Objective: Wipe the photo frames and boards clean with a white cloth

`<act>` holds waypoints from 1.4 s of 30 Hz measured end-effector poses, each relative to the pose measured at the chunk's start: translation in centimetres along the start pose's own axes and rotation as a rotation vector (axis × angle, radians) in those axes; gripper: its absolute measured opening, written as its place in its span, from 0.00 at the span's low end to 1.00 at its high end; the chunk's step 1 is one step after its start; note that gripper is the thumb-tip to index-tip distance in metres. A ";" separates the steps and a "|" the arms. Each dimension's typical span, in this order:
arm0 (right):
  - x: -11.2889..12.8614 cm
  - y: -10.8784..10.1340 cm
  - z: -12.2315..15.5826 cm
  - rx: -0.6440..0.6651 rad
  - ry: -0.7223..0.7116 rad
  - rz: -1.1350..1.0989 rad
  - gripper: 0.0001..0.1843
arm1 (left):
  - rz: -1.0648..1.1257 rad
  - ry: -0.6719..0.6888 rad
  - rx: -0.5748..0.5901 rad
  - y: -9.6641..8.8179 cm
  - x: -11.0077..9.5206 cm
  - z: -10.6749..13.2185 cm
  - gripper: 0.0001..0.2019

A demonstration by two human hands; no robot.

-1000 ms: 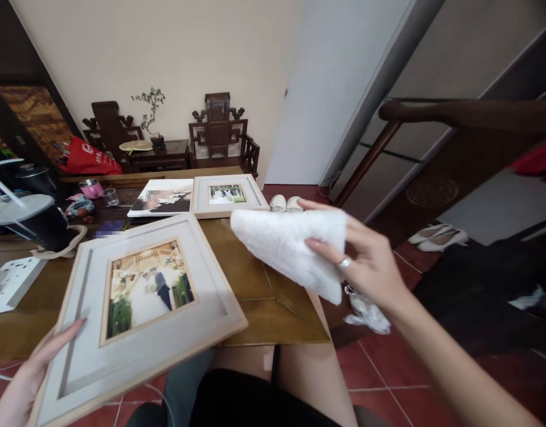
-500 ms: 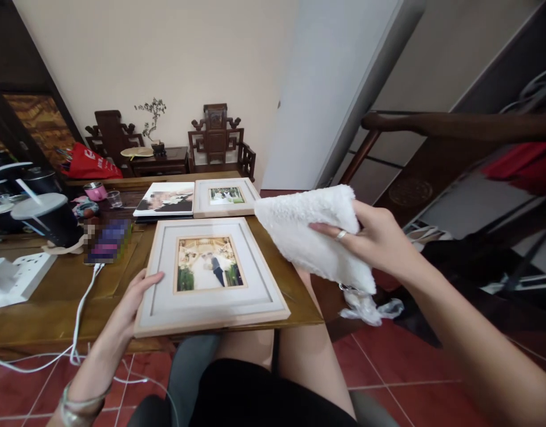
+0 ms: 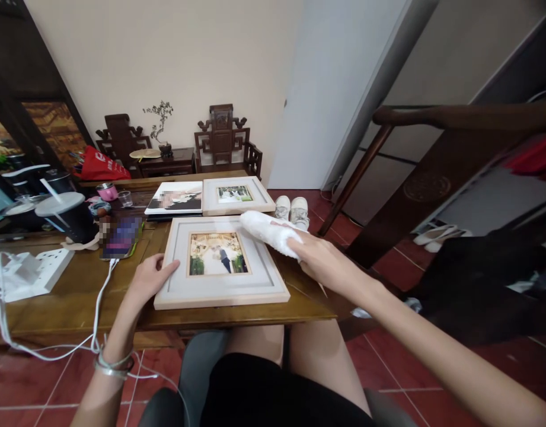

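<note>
A pale wooden picture frame [image 3: 223,289] with a wedding photo lies flat near the front edge of the table. My left hand [image 3: 149,277] grips its left side, thumb over the top of the rim and the other fingers partly hidden beside it. In my right hand [image 3: 318,256] is a folded, fluffy white cloth [image 3: 273,232], its far end at the frame's upper right corner. Behind these lie a second picture frame [image 3: 255,193] and, to its left, a white-edged photo panel [image 3: 177,193].
Left on the table are a lidded dark cup [image 3: 70,219], a phone [image 3: 124,236] on a charging cable, a white power strip [image 3: 50,274] and a pink mug [image 3: 107,191]. A dark wooden chair [image 3: 374,178] stands at right. White shoes [image 3: 298,210] are on the floor beyond the table.
My right hand has brought the cloth down and left, from beside the table to the frame's upper right corner. My left hand still holds the frame's left side; the view has shifted slightly.
</note>
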State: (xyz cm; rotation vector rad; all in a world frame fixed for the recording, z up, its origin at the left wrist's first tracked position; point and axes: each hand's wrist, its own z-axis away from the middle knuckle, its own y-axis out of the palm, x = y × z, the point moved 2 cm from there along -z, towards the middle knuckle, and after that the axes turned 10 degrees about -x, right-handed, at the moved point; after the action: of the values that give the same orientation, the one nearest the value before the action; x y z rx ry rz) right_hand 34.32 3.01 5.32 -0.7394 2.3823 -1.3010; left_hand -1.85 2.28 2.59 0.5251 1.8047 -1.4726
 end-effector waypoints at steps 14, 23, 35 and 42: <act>2.6 1.4 -7.8 -0.136 -0.047 0.117 0.25 | -0.119 0.633 -0.002 1.3 -0.2 -1.0 0.30; 7.7 6.2 -14.0 -0.057 -0.343 0.208 0.32 | -0.153 0.672 0.001 2.2 0.1 -1.4 0.26; 7.6 8.0 -13.3 0.201 -0.334 0.128 0.25 | -0.206 0.693 -0.016 2.9 1.1 -1.8 0.26; 1.8 4.5 -9.8 0.293 -0.171 0.257 0.23 | -0.148 0.671 -0.034 2.7 1.0 -1.4 0.26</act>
State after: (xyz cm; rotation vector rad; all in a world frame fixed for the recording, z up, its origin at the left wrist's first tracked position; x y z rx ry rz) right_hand 26.61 10.62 6.62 -0.4235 2.0156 -1.3744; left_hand -1.02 4.16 0.16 0.9710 2.4176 -1.4613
